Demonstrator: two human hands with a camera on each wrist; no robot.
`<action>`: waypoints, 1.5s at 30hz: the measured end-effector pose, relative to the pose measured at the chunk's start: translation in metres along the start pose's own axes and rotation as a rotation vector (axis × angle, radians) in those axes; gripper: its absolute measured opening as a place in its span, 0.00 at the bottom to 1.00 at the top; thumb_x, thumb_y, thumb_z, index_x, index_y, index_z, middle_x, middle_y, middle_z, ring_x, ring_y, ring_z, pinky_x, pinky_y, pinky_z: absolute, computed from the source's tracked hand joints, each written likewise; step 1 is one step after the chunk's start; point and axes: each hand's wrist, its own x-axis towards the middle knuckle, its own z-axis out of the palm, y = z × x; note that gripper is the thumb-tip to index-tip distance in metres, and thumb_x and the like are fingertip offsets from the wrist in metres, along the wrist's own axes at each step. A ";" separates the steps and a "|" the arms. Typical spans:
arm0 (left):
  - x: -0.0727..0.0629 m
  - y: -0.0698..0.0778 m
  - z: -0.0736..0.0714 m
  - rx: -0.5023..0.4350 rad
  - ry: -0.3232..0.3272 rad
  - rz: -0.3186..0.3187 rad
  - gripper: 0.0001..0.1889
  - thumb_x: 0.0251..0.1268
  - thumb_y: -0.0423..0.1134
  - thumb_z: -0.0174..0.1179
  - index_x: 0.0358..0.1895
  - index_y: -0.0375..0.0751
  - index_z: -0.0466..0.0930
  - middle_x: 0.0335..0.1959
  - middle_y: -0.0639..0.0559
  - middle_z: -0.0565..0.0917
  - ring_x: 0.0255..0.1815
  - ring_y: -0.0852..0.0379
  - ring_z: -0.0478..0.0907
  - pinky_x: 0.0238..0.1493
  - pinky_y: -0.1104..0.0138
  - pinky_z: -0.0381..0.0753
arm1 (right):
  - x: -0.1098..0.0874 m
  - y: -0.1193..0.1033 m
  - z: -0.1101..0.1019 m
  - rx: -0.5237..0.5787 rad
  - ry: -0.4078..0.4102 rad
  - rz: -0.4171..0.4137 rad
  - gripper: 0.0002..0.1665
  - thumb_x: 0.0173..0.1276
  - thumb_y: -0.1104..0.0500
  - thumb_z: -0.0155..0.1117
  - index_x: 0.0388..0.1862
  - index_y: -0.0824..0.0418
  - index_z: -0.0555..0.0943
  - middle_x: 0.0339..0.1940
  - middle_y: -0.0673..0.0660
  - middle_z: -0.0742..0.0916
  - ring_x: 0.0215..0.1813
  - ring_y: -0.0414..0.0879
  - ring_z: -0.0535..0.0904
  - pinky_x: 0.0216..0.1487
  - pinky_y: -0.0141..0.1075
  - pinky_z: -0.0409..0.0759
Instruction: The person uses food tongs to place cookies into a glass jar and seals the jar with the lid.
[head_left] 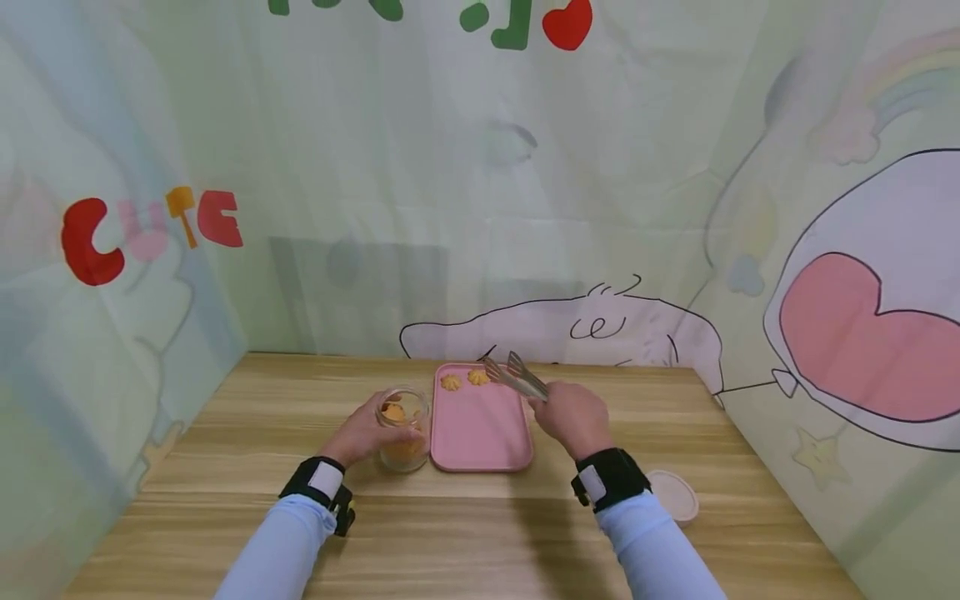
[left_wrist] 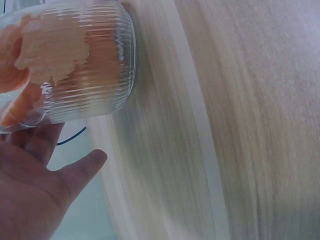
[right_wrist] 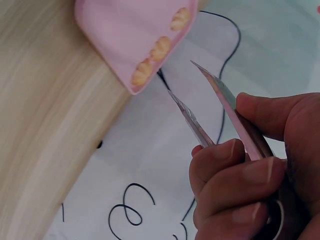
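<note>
My left hand (head_left: 365, 431) grips a clear ribbed glass jar (left_wrist: 125, 60) around its side, thumb across the front. Inside the jar are orange-brown cookies (head_left: 393, 412). Just to its right lies a pink tray (head_left: 480, 429), where three shell-shaped cookies (right_wrist: 160, 48) sit in a row along the far edge; the tongs partly cover that end in the head view. Metal tongs (head_left: 517, 381) are held in my right hand (head_left: 573, 414), fingers curled round the handle. Their tips stand apart over the tray's far right corner, with nothing between them.
A round pale lid (head_left: 673, 497) lies on the wooden table (head_left: 420, 542), beside my right forearm. Printed cloth walls (head_left: 360, 292) stand behind the table and on both sides. Both wrists wear black straps with cameras.
</note>
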 end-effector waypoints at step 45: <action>-0.002 -0.001 -0.002 -0.027 0.028 0.013 0.50 0.55 0.51 0.78 0.78 0.38 0.62 0.75 0.35 0.71 0.75 0.36 0.68 0.76 0.38 0.65 | 0.044 -0.002 0.042 -0.025 -0.108 0.094 0.24 0.77 0.43 0.60 0.36 0.63 0.85 0.30 0.58 0.85 0.32 0.51 0.80 0.32 0.45 0.81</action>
